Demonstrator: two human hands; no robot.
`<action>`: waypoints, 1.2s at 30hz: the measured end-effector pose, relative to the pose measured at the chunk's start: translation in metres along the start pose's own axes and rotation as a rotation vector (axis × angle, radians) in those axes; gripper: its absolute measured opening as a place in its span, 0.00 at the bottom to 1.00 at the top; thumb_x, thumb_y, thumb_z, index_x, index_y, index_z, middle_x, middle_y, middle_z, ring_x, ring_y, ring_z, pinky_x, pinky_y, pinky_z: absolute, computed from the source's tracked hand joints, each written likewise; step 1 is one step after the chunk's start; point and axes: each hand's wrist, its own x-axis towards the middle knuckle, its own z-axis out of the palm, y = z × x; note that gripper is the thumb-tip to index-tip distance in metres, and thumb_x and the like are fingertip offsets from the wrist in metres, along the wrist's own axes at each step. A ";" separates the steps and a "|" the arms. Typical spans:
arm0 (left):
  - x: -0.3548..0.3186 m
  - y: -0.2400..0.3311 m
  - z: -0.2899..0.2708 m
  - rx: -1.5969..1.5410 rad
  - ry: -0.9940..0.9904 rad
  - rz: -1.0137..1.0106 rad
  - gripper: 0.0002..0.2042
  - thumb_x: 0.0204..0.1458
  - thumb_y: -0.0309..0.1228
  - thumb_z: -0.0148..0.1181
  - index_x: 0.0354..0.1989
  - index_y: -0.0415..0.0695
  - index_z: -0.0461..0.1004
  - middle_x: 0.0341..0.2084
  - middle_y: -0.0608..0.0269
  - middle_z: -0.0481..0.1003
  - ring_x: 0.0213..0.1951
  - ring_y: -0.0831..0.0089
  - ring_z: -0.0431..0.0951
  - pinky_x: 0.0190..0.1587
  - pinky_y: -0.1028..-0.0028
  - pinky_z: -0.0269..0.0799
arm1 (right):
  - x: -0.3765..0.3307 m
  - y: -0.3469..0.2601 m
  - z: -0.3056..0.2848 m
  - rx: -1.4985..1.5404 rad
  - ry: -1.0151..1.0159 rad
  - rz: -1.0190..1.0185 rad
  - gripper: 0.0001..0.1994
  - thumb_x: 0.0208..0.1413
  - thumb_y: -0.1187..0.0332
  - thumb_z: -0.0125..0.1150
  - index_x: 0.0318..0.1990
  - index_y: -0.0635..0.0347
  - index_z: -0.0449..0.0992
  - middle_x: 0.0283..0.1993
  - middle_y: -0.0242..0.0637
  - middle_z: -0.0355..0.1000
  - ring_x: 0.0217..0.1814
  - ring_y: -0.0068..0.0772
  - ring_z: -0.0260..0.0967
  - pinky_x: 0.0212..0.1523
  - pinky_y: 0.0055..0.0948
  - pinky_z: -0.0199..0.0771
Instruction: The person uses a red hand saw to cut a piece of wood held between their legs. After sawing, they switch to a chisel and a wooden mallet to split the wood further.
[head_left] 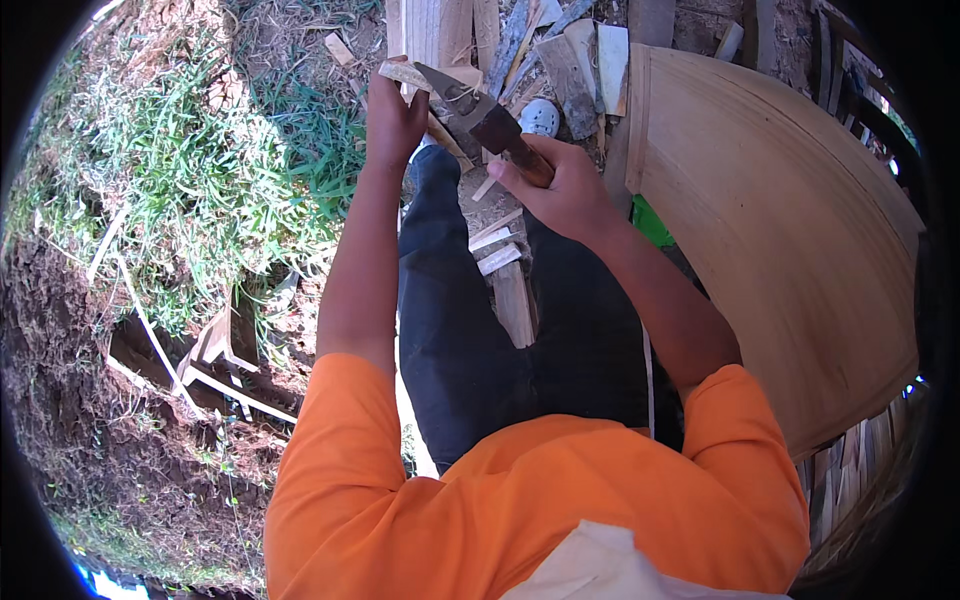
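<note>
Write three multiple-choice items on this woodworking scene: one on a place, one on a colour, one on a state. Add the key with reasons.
1. Where does the large curved pale plywood panel stand?
A. at the person's right
B. at the person's left
C. on the grass

2. What colour is the short-sleeved shirt?
A. blue
B. orange
C. white

3. What is the right hand doing?
A. hanging empty
B. resting on the knee
C. gripping the brown wooden handle of a metal-bladed hatchet

Key: 1 A, the panel fills the right side; 2 B, the sleeves and chest are orange; 3 C, the fingers wrap the handle, while the left hand holds a pale split wood strip.
</note>
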 end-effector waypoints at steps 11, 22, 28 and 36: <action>0.029 -0.087 0.052 -0.288 -0.030 -0.180 0.27 0.50 0.21 0.66 0.60 0.36 0.65 0.50 0.43 0.73 0.52 0.41 0.75 0.53 0.55 0.74 | 0.062 0.070 0.020 -0.006 0.161 -0.087 0.14 0.62 0.60 0.68 0.37 0.65 0.78 0.22 0.27 0.68 0.28 0.17 0.56 0.30 0.29 0.64; 0.027 -0.089 0.053 -0.214 -0.071 -0.136 0.27 0.50 0.19 0.65 0.60 0.36 0.65 0.53 0.39 0.72 0.55 0.41 0.74 0.57 0.53 0.71 | 0.062 0.067 0.022 -0.039 0.175 -0.120 0.13 0.62 0.60 0.67 0.36 0.63 0.78 0.20 0.32 0.62 0.24 0.23 0.55 0.28 0.30 0.62; 0.034 -0.079 0.043 -0.148 -0.029 -0.081 0.28 0.51 0.19 0.63 0.63 0.36 0.63 0.52 0.40 0.73 0.55 0.40 0.75 0.56 0.56 0.74 | 0.047 0.052 0.011 -0.049 0.093 -0.141 0.12 0.63 0.62 0.66 0.38 0.63 0.80 0.20 0.33 0.66 0.24 0.23 0.57 0.29 0.32 0.65; 0.033 -0.064 0.024 0.083 -0.109 -0.035 0.38 0.55 0.25 0.65 0.72 0.34 0.52 0.67 0.34 0.62 0.68 0.40 0.64 0.67 0.55 0.65 | 0.062 0.055 0.029 -0.080 0.187 -0.110 0.13 0.61 0.60 0.66 0.39 0.62 0.80 0.23 0.41 0.69 0.24 0.33 0.64 0.32 0.34 0.68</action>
